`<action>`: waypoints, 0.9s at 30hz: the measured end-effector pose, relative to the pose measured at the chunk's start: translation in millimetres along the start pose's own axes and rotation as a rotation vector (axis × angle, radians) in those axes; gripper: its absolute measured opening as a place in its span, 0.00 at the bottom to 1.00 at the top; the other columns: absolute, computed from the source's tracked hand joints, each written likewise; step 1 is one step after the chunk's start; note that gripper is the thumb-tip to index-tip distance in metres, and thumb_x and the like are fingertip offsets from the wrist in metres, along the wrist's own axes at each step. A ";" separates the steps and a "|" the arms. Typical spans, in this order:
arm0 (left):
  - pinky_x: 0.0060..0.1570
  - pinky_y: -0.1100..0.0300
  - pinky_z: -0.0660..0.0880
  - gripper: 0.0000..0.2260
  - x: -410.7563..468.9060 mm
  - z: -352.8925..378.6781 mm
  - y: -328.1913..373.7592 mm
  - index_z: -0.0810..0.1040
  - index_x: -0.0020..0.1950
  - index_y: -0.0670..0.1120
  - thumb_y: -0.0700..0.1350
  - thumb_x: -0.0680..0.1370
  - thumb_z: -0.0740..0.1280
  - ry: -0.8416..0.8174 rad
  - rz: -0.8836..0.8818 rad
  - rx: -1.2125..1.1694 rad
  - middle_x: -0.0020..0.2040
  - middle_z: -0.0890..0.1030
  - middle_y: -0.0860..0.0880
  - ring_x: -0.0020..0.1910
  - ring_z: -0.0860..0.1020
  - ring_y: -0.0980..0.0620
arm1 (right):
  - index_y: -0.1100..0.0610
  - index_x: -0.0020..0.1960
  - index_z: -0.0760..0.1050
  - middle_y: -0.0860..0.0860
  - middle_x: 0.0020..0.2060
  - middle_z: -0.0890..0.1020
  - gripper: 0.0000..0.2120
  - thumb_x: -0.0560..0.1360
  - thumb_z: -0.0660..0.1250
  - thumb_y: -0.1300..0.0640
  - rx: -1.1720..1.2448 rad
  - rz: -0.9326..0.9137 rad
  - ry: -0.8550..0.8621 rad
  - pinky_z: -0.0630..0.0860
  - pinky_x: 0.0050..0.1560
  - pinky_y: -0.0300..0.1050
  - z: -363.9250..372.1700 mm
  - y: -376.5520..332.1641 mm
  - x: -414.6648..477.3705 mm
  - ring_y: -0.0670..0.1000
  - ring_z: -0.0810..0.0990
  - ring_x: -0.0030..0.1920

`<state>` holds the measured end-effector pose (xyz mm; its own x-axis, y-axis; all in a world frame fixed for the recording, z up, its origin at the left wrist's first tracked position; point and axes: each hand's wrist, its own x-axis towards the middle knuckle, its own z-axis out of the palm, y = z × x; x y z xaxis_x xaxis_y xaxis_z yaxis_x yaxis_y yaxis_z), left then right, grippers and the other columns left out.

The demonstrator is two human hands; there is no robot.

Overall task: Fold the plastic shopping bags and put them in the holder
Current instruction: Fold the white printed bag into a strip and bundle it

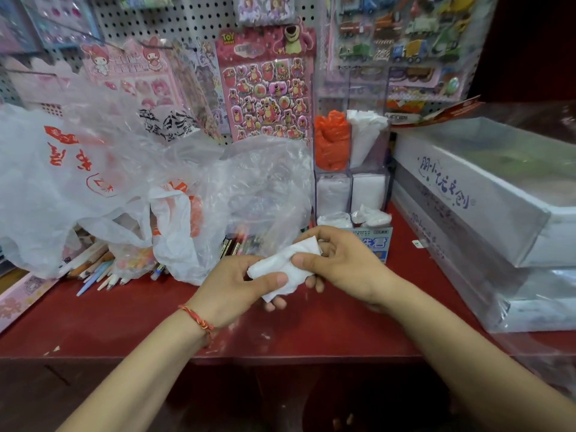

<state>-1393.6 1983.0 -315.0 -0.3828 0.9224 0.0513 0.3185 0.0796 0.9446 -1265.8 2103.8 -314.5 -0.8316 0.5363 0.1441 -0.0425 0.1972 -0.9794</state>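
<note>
Left hand (230, 285), in front of the holder (351, 171) and to its left, pinches a folded white bag (280, 266) under its thumb. Right hand (343, 266) pinches the bag's other end, just before the holder.

A person's two forearms show bare from the lower edge of the view up to the hands; the left hand (230, 285) wears at its wrist a thin red braided string bracelet (198, 319) flecked with yellow, a loose end hanging beneath; the right hand (343, 263) is bare; the thumbnails are short and plain.
</note>
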 end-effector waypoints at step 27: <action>0.60 0.62 0.56 0.21 158.4 76.4 60.9 0.69 0.69 0.49 0.46 0.76 0.64 0.192 0.579 0.873 0.62 0.74 0.52 0.65 0.63 0.51 | 0.46 0.45 0.69 0.44 0.39 0.77 0.19 0.70 0.68 0.70 -0.394 -0.449 0.767 0.67 0.38 0.25 -131.9 -30.6 74.7 0.38 0.74 0.38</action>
<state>-1368.6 2162.9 -274.1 -0.0798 0.8373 0.5409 0.9782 -0.0387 0.2042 -1253.6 2246.1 -255.1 -0.1904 0.7060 0.6821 0.0371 0.6995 -0.7136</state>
